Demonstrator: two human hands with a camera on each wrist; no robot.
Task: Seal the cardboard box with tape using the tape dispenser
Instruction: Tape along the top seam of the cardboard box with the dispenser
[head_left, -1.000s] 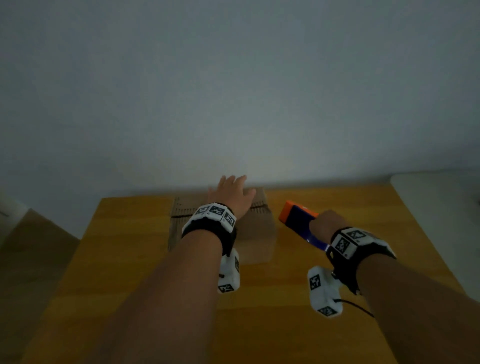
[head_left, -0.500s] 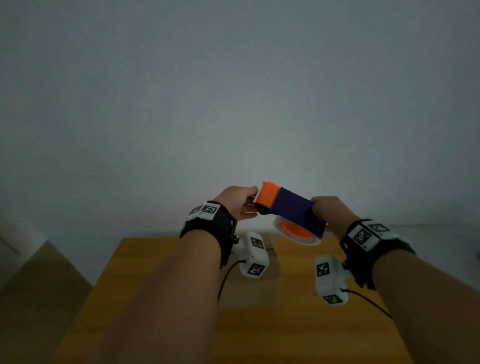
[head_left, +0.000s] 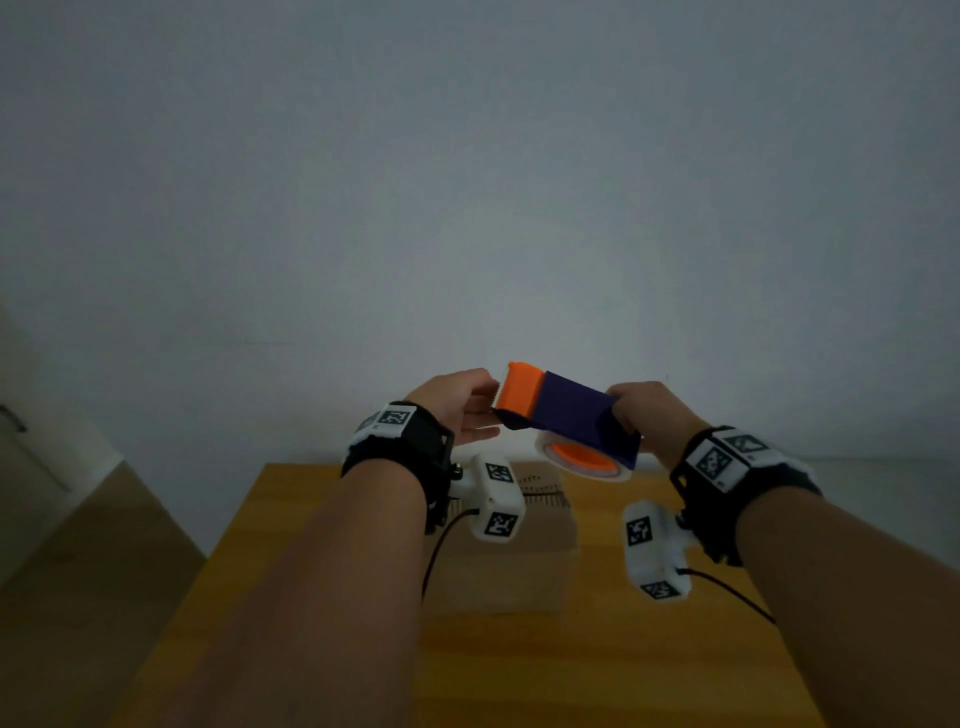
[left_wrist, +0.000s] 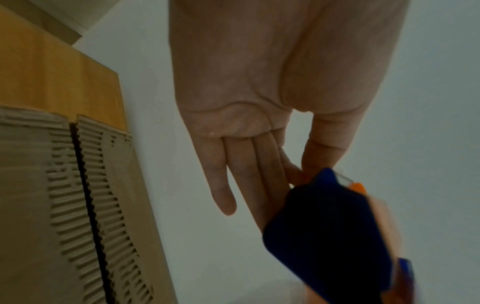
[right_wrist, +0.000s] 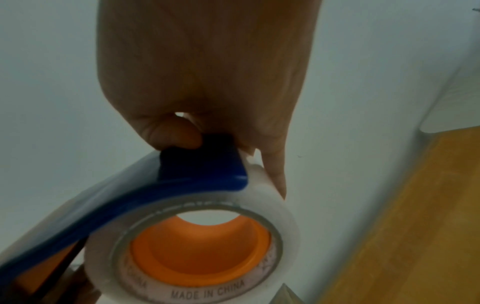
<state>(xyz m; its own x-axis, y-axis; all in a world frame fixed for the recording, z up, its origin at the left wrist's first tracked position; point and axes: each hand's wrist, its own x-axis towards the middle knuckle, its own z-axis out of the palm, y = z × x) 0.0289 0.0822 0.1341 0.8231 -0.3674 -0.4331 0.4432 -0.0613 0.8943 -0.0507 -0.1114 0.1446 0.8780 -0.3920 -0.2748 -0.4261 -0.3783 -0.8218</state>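
Both hands hold the tape dispenser (head_left: 566, 415) up in the air above the table; it has a blue body, an orange front and a clear tape roll (right_wrist: 194, 246) on an orange core. My right hand (head_left: 623, 415) grips its blue rear end (right_wrist: 202, 160). At the orange front my left hand (head_left: 491, 410) has thumb and forefinger pinching the dispenser's tip (left_wrist: 302, 172), the other fingers straight. Below the hands the cardboard box (head_left: 514, 561) stands on the table, with a dark seam (left_wrist: 88, 205) between its closed top flaps.
The wooden table (head_left: 519, 665) stands against a plain pale wall (head_left: 467, 208). Floor (head_left: 78, 571) shows beyond its left edge, and a pale ledge (right_wrist: 454, 102) adjoins its right side. Wrist camera cables hang under both forearms.
My left hand has left the box top and my right hand has lifted the dispenser off the table; they met in the air. Over the last half second they barely moved.
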